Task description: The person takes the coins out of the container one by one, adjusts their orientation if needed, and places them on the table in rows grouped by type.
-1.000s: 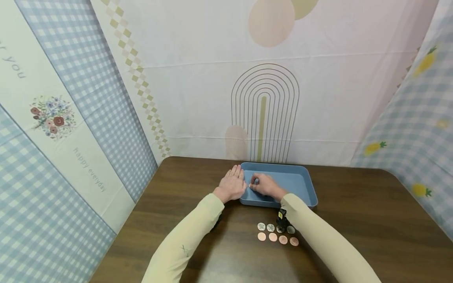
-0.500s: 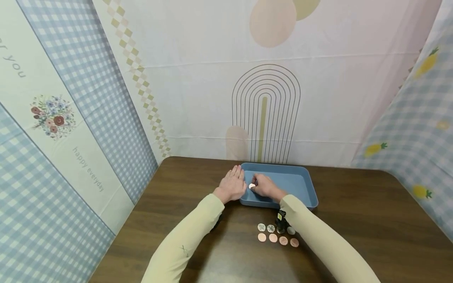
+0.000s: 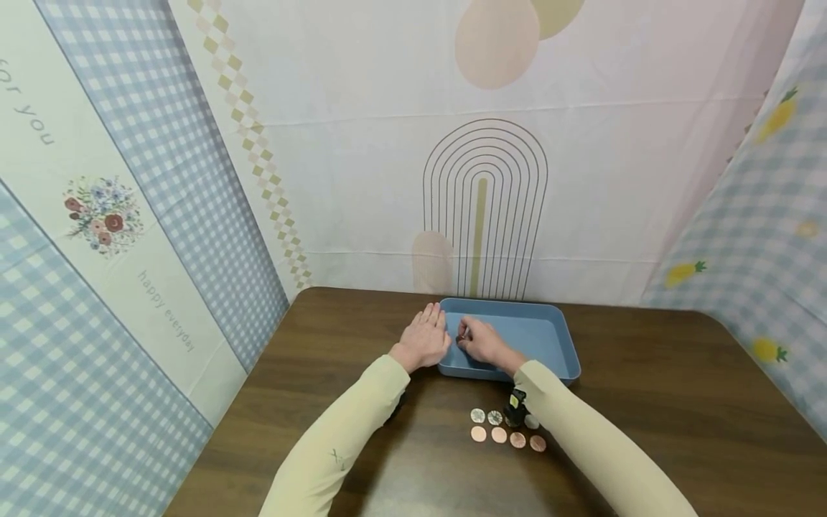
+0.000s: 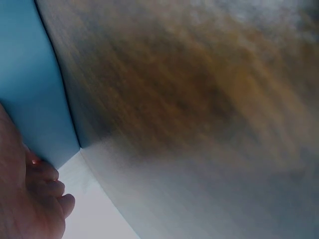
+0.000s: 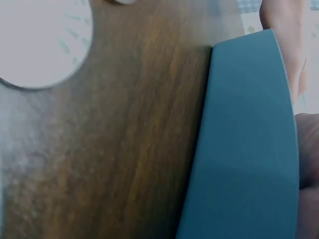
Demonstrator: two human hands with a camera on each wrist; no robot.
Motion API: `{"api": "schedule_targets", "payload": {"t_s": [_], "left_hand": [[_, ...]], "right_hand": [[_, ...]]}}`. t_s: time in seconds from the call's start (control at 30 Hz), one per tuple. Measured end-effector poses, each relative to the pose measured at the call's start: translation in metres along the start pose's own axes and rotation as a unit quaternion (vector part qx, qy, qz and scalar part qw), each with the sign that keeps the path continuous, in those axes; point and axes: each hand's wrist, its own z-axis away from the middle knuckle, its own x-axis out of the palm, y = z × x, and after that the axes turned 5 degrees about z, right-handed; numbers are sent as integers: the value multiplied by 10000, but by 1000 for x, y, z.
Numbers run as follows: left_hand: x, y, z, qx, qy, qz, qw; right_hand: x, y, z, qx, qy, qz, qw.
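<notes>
A blue rectangular tray lies at the back of the brown wooden table. My left hand rests along its left rim, palm down with fingers straight. Over the tray's left part, my right hand pinches a small round coin, seen dark and almost edge-on. In front of the tray lie two rows of coins: silvery ones behind, copper-coloured ones nearer. The right wrist view shows the tray's outer wall hiding most of the right hand, and a large blurred silvery coin.
The wrist camera under my right forearm partly covers the silvery row. Patterned cloth hangs right behind the table's back edge, with more cloth at both sides. Bare wood extends to the right of the tray.
The coin at my right fingertips shows its bright face half a second ago and now looks dark and tilted. My left hand stays on the tray rim.
</notes>
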Motion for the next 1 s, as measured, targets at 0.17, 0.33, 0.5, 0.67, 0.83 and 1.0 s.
{"api": "schedule_targets", "payload": {"t_s": [0.17,0.33,0.5,0.67,0.83,1.0], "left_hand": [[1,0,4,27,-28,69,10000],[2,-2,7,73,35,40,10000],[4,-2,9,112,85,22,9999],[5,-3,12,144,62,60,9999],[5,-4,17,173,51,56,9998],[2,-5,23,215,9,98,9997]], "right_hand": [[-4,-6,9,-28,71,-381,9992],[-11,-10,20,-108,212,-637,9977],[-17,-11,32,-130,253,-742,9968],[-24,-15,47,-51,208,-872,9960],[-30,-21,64,-146,196,-877,9958],[-35,-27,81,-279,244,-789,9962]]}}
